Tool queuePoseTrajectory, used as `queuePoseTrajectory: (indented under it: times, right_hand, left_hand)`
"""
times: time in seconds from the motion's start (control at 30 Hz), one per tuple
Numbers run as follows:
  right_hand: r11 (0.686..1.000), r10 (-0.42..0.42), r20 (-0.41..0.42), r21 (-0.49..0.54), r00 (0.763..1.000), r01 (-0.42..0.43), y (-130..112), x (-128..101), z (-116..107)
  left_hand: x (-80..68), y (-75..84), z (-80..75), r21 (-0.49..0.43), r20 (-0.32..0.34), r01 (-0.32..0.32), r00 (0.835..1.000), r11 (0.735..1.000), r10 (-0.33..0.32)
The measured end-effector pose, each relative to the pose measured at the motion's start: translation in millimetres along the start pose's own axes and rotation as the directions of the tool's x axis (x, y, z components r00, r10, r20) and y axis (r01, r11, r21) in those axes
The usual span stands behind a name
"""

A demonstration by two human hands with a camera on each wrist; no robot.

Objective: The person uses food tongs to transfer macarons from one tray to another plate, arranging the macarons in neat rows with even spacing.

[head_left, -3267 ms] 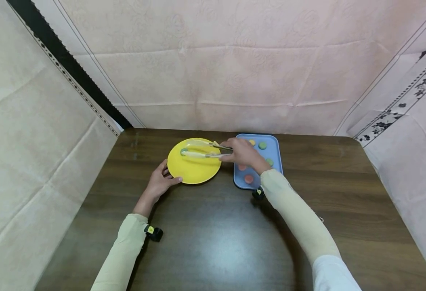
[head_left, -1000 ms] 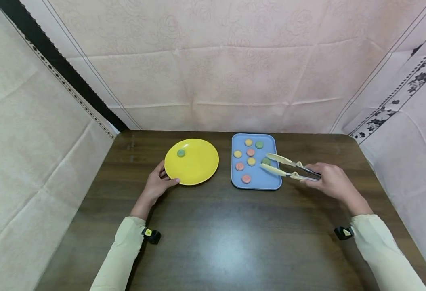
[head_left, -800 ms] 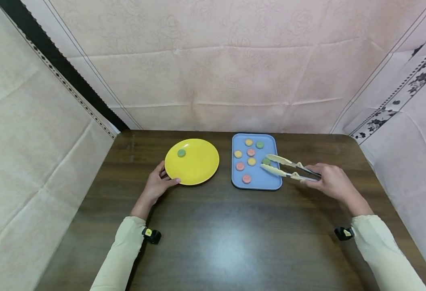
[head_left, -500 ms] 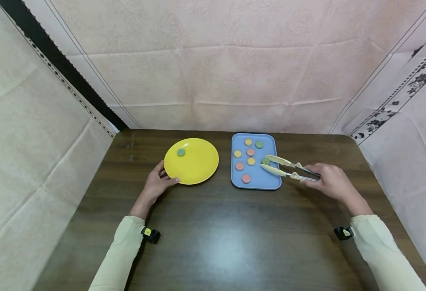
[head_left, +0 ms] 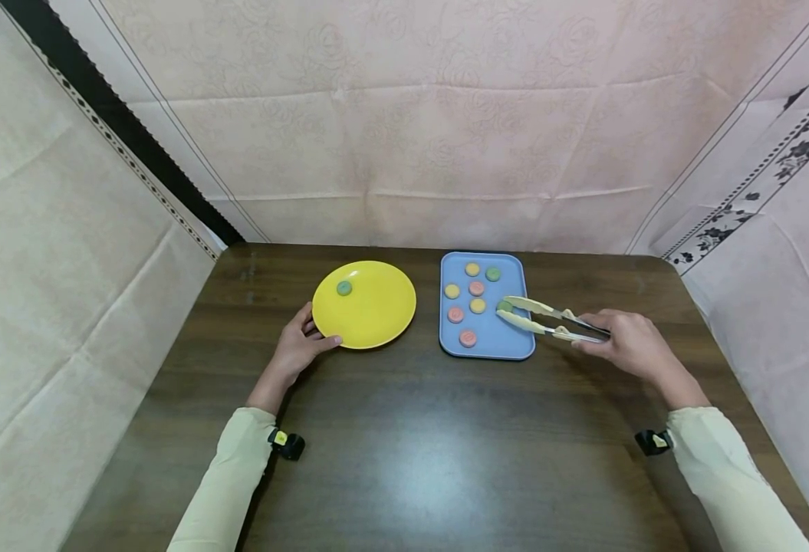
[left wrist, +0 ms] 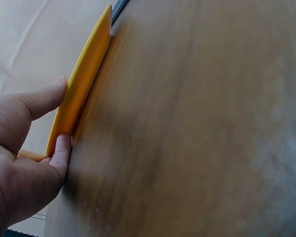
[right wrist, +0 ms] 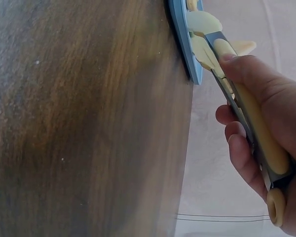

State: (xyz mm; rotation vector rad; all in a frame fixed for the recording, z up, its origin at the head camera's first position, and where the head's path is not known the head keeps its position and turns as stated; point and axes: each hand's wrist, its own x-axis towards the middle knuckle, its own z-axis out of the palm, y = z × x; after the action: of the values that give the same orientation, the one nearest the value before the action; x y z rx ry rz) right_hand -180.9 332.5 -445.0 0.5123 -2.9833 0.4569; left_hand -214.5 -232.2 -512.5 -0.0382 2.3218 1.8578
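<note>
My left hand (head_left: pixel 298 350) holds the near-left rim of a round yellow plate (head_left: pixel 376 318). In the left wrist view the thumb lies on one side of the plate's rim (left wrist: pixel 84 74) and a finger on the other. One blue-green disc (head_left: pixel 344 288) lies on the plate. My right hand (head_left: pixel 626 343) grips kitchen tongs (head_left: pixel 557 311) with cream tips and metal arms. Their tips reach over the right side of a blue tray (head_left: pixel 508 346), on either side of a green disc (head_left: pixel 505 306); whether they touch it I cannot tell.
Several yellow, pink and green discs lie in the tray, among them a pink disc (head_left: pixel 468 338) near its front and a green disc (head_left: pixel 492 274) at the back. A brown wooden table (head_left: pixel 404 452) carries everything. Pale cloth (head_left: pixel 404 153) hangs behind it.
From over the plate, my right hand has swung the tongs right to the tray. The blue-green disc, earlier at the tongs' tip, lies released on the plate. My left hand has stayed at the rim.
</note>
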Motion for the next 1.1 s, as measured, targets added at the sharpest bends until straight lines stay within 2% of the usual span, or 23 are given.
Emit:
queuePoseTrajectory:
  times: [0.4,0.73,1.0,1.1]
  right_hand:
    - [0.997,0.036,-0.024,0.065,0.999,-0.034,2,-3,5]
    - [0.998,-0.044,-0.122,0.046,0.992,0.05,0,5,0]
    - [0.998,-0.037,-0.125,0.055,0.992,0.044,-10,21,-10]
    - [0.996,-0.059,-0.13,0.054,0.99,0.067,-16,28,-14]
  left_hand:
    - [-0.2,1.0,-0.4,0.012,-0.002,0.013,1.0,1.0,-0.013]
    - [0.4,1.0,-0.6,0.015,-0.003,0.02,1.0,1.0,-0.02]
    - [0.8,0.1,-0.5,0.011,-0.004,0.014,1.0,1.0,-0.014]
    - [1.5,0.1,0.1,0.011,-0.008,0.012,1.0,1.0,-0.012]
